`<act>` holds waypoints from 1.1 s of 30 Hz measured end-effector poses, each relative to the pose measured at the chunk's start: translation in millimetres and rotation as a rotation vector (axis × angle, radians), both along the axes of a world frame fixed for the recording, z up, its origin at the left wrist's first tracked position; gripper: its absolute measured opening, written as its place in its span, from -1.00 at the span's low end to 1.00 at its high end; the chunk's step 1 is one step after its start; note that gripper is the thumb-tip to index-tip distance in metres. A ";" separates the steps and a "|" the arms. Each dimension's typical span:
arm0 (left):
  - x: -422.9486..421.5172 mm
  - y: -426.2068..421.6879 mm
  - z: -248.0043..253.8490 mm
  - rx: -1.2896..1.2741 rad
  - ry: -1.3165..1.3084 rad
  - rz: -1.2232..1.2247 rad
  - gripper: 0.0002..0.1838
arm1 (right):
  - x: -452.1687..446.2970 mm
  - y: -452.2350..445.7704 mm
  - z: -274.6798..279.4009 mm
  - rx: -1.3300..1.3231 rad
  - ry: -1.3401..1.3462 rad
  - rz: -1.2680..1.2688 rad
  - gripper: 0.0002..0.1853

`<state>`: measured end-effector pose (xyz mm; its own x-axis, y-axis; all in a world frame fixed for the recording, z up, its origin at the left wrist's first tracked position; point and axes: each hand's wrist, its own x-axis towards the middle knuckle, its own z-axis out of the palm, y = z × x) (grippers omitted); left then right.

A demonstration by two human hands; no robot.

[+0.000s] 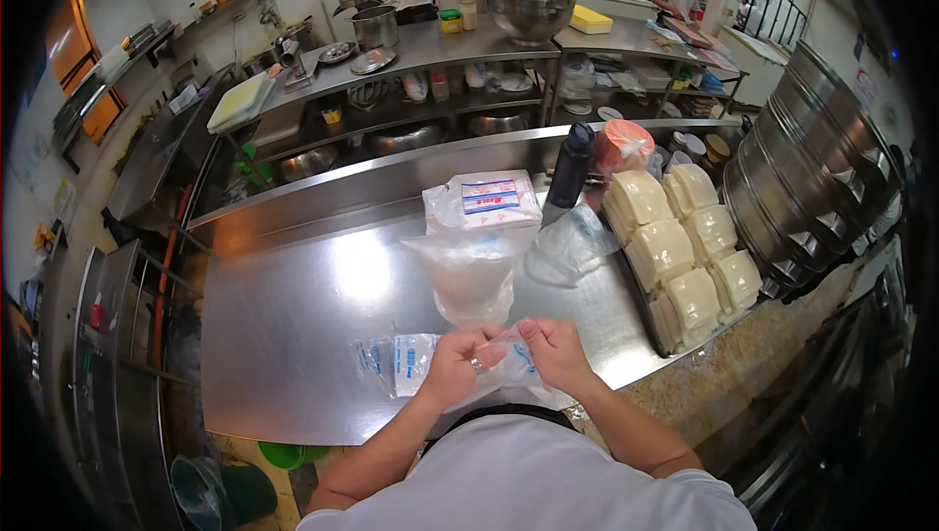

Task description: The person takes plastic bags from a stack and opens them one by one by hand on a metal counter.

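Between my two hands, close to my body at the front edge of the steel table (284,335), is a clear plastic bag (511,367) with blue print. My left hand (458,363) pinches its left side, a ring on one finger. My right hand (556,350) grips its right side, thumb and fingers pressed together. Just beyond my hands stands an open clear bag (474,282) with whitish contents I cannot make out. Left of my left hand lies a flat packet of blue-printed plastic bags (415,363). Behind the open bag sits a white package (486,200) with a red and blue label.
A tray (661,337) of wrapped pale stacks (660,249) stands on the right, beside tall stacked steel steamers (807,164). A dark bottle (572,165), an orange bag (624,145) and crumpled plastic (569,245) are nearby. Two people work at the back. A green bin (245,492) stands lower left.
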<state>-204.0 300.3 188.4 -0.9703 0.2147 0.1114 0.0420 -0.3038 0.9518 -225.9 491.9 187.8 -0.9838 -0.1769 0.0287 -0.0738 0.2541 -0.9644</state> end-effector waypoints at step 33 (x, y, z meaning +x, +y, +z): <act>-104.2 -87.6 -105.7 -0.280 -0.077 0.379 -0.82 | -129.8 3.2 -27.3 -0.237 -0.045 0.236 -0.38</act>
